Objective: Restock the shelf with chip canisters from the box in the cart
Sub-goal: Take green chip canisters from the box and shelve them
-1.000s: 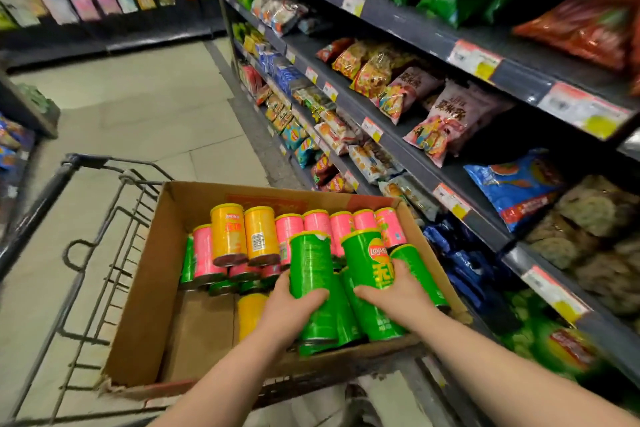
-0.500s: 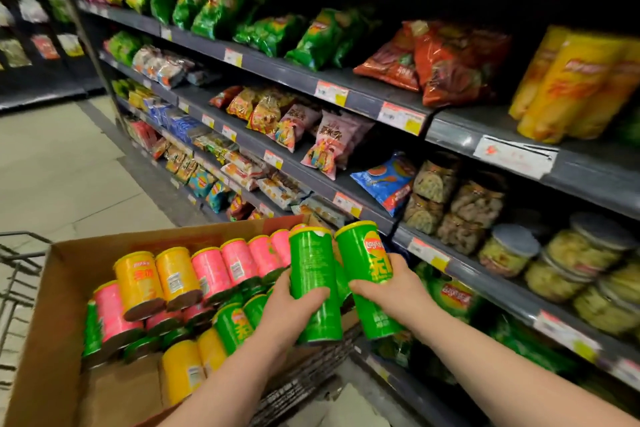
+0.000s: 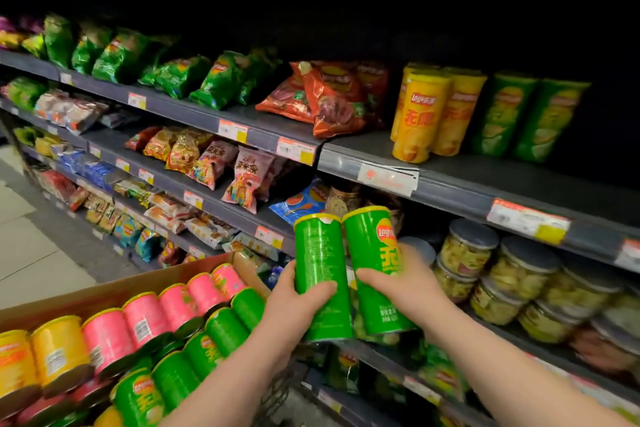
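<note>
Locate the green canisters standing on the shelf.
Head view, upper right: the green canisters stand upright on the shelf, immediately right of the yellow canisters and above the lidded jars.

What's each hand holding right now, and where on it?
Left hand grips the left green canister around its lower half; right hand grips the right green canister around its middle.

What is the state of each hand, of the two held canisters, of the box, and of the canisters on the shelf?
left hand, gripping the left green canister
right hand, gripping the right green canister
both held canisters, roughly upright, in the air
box, open at the top
boxed canisters, lying on their sides
yellow shelf canisters, standing upright
green shelf canisters, standing upright
</note>
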The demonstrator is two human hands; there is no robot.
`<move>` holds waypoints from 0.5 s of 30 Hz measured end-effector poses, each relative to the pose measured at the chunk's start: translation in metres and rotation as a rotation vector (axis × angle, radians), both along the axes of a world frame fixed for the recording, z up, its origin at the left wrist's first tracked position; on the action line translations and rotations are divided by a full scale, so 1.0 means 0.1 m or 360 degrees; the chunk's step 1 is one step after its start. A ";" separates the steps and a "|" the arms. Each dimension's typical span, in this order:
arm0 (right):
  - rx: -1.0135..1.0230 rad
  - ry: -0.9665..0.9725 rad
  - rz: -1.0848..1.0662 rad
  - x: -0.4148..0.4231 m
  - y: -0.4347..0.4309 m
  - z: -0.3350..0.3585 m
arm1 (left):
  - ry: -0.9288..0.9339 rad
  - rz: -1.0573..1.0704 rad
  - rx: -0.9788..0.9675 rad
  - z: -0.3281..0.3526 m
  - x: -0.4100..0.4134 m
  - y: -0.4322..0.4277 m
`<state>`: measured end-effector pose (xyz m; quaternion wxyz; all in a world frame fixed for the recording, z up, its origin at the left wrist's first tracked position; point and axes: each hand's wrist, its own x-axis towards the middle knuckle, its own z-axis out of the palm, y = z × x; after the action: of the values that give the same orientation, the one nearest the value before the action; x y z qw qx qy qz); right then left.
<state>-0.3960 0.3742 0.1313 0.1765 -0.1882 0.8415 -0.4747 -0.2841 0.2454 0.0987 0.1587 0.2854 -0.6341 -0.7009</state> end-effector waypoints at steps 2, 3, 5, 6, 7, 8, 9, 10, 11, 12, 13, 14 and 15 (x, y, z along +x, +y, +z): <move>-0.0005 0.0041 -0.0053 -0.22 0.25 0.15 | 0.0040 -0.0068 -0.0002 0.13 -0.26 0.22; -0.0010 0.0063 -0.0079 -0.34 0.37 0.22 | 0.0074 -0.0083 0.0016 0.19 -0.40 0.32; -0.0036 0.0091 -0.0127 -0.57 0.58 0.34 | 0.0132 -0.0122 0.0021 0.32 -0.64 0.52; -0.0053 0.0095 -0.0144 -0.67 0.68 0.40 | 0.0153 -0.0153 0.0012 0.39 -0.75 0.62; -0.0073 0.0098 -0.0154 -0.77 0.77 0.45 | 0.0168 -0.0174 0.0009 0.44 -0.86 0.71; -0.0098 0.0104 -0.0159 -0.86 0.86 0.50 | 0.0185 -0.0189 0.0005 0.49 -0.96 0.79; -0.0128 0.0114 -0.0163 -0.94 0.94 0.55 | 0.0197 -0.0194 -0.0005 0.53 -1.06 0.86; -0.0155 0.0130 -0.0164 -1.03 1.02 0.60 | 0.0212 -0.0196 -0.0020 0.56 -1.16 0.92; -0.0173 0.0149 -0.0164 -1.11 1.09 0.66 | 0.0236 -0.0196 -0.0021 0.61 -1.25 0.99; -0.0176 0.0170 -0.0161 -1.20 1.17 0.70 | 0.0264 -0.0195 -0.0017 0.63 -1.35 1.05; -0.0184 0.0191 -0.0156 -1.28 1.25 0.76 | 0.0283 -0.0197 -0.0011 0.66 -1.43 1.11; -0.0196 0.0210 -0.0147 -1.35 1.32 0.81 | 0.0296 -0.0209 -0.0005 0.68 -1.51 1.17; -0.0219 0.0220 -0.0134 -1.43 1.40 0.87 | 0.0319 -0.0221 0.0002 0.71 -1.58 1.23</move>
<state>-0.5386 0.5138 0.2180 0.0847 -0.1967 0.8243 -0.5241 -0.4421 0.3683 0.1692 0.1723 0.1694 -0.6329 -0.7356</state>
